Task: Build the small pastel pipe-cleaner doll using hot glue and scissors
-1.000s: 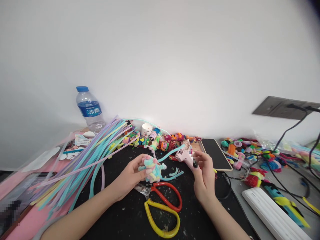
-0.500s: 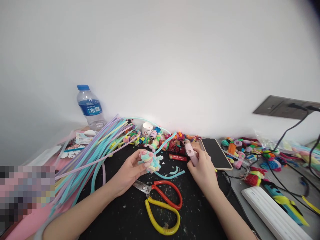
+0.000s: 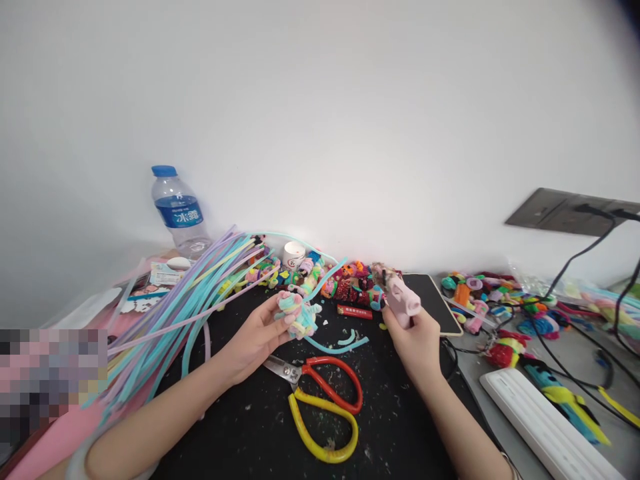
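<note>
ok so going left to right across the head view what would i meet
blue-capped bottle → pastel fuzzy piece in the left hand → small red printed bar → pale pink glue gun → wall socket plate

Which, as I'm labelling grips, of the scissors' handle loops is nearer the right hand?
The red plastic loop; the yellow plastic loop sits farther from the right hand.

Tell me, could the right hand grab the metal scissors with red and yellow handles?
Probably, once the right hand sets down its pale pink plastic glue gun; the scissors lie nearby, handles uncovered.
</note>
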{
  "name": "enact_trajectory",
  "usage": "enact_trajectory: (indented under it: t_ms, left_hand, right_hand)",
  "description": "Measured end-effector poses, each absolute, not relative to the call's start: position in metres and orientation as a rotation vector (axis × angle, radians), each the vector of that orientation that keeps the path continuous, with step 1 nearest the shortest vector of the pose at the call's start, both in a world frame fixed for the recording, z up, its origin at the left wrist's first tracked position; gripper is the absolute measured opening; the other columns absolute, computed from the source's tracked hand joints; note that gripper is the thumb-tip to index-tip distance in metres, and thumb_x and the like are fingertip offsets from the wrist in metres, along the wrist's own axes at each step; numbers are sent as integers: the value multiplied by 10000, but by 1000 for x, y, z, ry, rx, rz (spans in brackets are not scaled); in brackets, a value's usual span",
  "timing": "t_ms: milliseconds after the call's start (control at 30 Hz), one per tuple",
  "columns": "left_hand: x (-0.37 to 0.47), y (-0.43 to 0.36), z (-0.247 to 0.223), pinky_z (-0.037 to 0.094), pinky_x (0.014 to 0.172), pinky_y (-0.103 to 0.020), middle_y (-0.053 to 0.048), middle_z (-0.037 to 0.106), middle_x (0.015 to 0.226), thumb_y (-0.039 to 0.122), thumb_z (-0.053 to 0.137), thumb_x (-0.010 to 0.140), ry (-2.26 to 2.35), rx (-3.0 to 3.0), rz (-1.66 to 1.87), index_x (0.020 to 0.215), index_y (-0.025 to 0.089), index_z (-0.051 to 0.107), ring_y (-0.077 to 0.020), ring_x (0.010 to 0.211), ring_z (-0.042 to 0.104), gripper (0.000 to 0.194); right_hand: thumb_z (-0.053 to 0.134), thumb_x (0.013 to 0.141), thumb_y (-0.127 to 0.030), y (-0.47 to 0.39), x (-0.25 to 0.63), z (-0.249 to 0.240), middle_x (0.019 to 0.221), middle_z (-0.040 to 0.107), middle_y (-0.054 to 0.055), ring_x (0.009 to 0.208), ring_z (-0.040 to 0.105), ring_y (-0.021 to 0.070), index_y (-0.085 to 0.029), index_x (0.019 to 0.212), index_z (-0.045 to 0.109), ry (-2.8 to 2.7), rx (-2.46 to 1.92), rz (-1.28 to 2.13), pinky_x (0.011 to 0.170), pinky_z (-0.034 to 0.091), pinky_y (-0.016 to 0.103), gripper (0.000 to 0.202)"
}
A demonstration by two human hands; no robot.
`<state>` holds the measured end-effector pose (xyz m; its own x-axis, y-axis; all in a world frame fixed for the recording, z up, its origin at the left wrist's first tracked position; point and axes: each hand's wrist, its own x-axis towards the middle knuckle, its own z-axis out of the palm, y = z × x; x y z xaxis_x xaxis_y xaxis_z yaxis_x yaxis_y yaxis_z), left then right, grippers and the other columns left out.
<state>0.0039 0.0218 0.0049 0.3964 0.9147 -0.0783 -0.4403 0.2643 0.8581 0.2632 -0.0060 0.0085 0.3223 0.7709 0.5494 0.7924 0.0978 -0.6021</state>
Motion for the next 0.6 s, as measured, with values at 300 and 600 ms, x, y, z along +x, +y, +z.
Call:
enact_trajectory:
  t_ms: [300,600]
  left_hand:
    - [4,26,3,458,869,-326,-25,611,1023,272,650,758,877,1107,1171,987,210,568,-199,998,567,251]
    - [3,20,1,426,924,-332,-65,592,1139,189,652,742,843,1418,1208,943,209,563,-231,1107,528,221]
  right_hand:
    - [608,738,-287,-17,239,4,488,511,-44,396,420,95,-155,782,585,-1463,-1261,869,382,358,217,141]
    - [581,761,-265,-27,224,4,482,488,-44,385,414,97,-174,750,586,-1570,-1183,909,366,352,214,91]
